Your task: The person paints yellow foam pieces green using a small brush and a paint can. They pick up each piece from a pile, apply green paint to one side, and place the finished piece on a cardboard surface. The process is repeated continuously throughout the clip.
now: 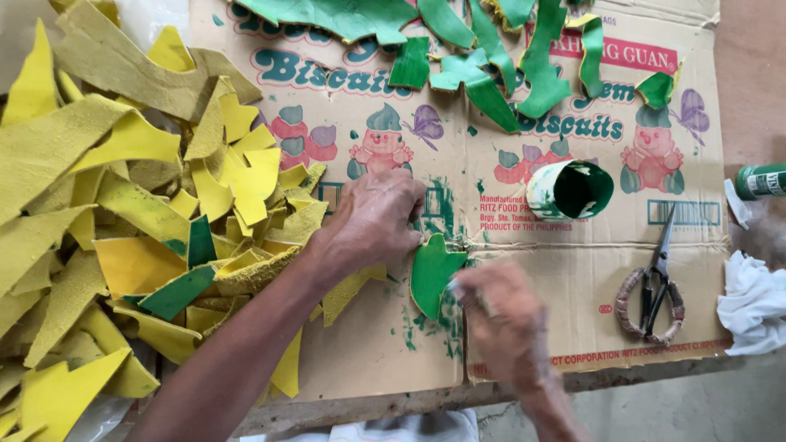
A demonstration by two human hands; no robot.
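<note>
left hand point(372, 219) pins green piece point(432, 272) | right hand point(501, 315) blurred at its edge | scissors point(652, 286) apart

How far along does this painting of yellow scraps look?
Done: a row of green-painted cut pieces lies along the top of the flattened cardboard box. In hand: the left hand steadies a green leaf-shaped piece while the blurred right hand works on it. Left: the big heap of yellow cut scraps is mostly unpainted.

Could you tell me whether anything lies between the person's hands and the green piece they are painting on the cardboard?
Nothing visible does. The left hand presses directly on the green piece, and the blurred right hand touches its lower right edge.
</note>
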